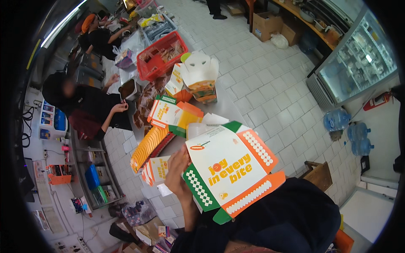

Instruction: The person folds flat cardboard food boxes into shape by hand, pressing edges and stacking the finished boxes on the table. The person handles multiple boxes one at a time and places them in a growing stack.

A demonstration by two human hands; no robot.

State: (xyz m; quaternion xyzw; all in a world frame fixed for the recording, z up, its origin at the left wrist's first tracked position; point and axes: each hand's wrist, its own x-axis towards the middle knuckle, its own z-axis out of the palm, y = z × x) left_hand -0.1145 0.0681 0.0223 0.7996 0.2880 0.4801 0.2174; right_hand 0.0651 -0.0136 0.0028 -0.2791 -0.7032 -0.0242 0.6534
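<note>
A partly folded food carton [223,164], white with green and orange flaps, is spread wide in front of me with its printed side up. My left hand [178,170] grips its left edge; some of the fingers are hidden behind the cardboard. My right hand does not show. Just beyond lies another carton [166,114] of the same print, on its side with a yellow inner face. A smaller white and orange carton [159,168] rests beside my left hand. Next to it is a long orange patterned packet [148,147].
On the metal table [230,105] stand a stack of white-topped paper boxes [201,78] and a red plastic basket [162,55]. A co-worker [90,105] works at the table's left side, another person [101,36] farther back. A wooden stool [318,175] is at right.
</note>
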